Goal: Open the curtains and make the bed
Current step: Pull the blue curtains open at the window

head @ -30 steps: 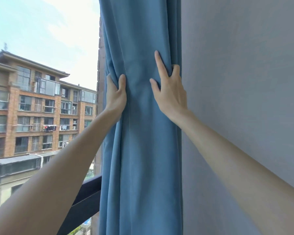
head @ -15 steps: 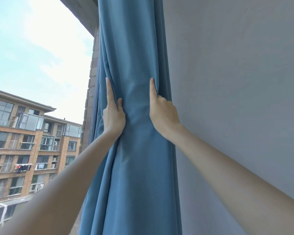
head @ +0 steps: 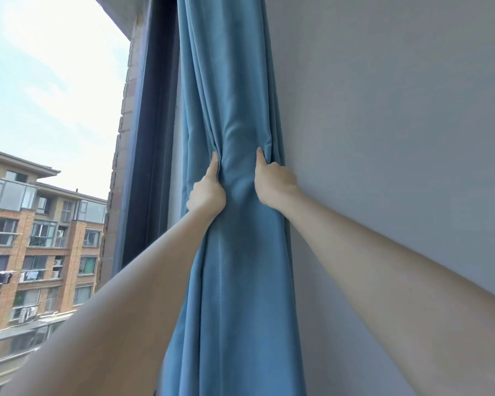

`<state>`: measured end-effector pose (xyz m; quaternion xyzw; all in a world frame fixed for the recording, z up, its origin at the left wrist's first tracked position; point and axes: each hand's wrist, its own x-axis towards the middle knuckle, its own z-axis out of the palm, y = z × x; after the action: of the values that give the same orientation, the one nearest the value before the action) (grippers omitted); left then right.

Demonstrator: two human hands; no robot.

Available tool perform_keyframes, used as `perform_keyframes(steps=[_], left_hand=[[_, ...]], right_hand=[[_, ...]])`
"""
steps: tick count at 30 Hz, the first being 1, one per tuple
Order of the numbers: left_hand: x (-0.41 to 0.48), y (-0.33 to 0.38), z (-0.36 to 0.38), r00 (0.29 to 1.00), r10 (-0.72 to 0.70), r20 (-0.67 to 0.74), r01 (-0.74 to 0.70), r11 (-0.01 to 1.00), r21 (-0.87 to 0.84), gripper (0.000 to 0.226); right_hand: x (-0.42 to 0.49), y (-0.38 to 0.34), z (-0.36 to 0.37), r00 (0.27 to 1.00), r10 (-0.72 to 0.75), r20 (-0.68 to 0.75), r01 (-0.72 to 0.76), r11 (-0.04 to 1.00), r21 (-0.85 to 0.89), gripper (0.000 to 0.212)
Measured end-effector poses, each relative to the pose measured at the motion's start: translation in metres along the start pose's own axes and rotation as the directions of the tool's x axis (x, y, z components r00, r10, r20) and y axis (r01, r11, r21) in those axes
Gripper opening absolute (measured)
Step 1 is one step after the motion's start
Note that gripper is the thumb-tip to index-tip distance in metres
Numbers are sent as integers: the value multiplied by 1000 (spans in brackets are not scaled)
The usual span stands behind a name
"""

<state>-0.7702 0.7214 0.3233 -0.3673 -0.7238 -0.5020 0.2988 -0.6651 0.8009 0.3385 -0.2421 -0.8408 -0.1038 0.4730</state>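
Both forearms reaching up and forward. Left hand [head: 207, 192] and right hand [head: 273, 181] clenched on the blue curtain [head: 237, 281], one on each side. Curtain gathered, long axis vertical, against the grey wall [head: 397, 110]; beyond, window frame [head: 152, 110], brick building [head: 35, 238].

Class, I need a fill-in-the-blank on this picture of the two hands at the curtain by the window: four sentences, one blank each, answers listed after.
1. The bunched fabric curtain is ______ in colour.
2. The left hand and the right hand both grip the ______.
3. To the right of the curtain is a plain grey ______.
4. Outside the window stands a building of orange ______.

Missing words: blue; curtain; wall; brick
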Motion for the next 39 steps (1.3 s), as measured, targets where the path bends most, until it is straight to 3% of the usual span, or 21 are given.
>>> perform_keyframes(steps=[6,9,12,16,20,23,27,31,39], left_hand=[[-46,-1,-6,995,8,102,10,984,-177,66],[-83,-7,-6,990,117,-77,-124,987,-101,68],[-120,-14,-7,926,274,-261,-301,951,-71,70],[-155,-29,-5,818,495,-291,-450,868,212,57],[-176,-52,-19,819,499,-282,-426,859,284,61],[-198,-57,-32,814,509,-279,-446,856,261,51],[-223,-43,-56,842,455,-291,-380,882,279,48],[-247,-20,-78,879,414,-238,-396,910,121,38],[-294,50,-90,915,369,-163,-396,900,-185,36]], right_hand=[[-46,0,-6,1000,-20,3,20,999,48,77],[-71,-3,-6,999,-26,-42,30,994,104,73],[-98,-4,-9,994,-24,-109,33,996,82,70],[-135,-5,-14,946,-42,-320,61,997,48,55],[-162,-16,-13,917,-51,-396,60,998,11,45],[-185,-19,-18,905,-41,-423,65,997,43,36],[-213,-21,-24,939,12,-343,40,989,144,36],[-247,-21,-40,949,45,-311,68,937,344,35],[-307,22,-94,956,110,-272,-3,931,365,36]])
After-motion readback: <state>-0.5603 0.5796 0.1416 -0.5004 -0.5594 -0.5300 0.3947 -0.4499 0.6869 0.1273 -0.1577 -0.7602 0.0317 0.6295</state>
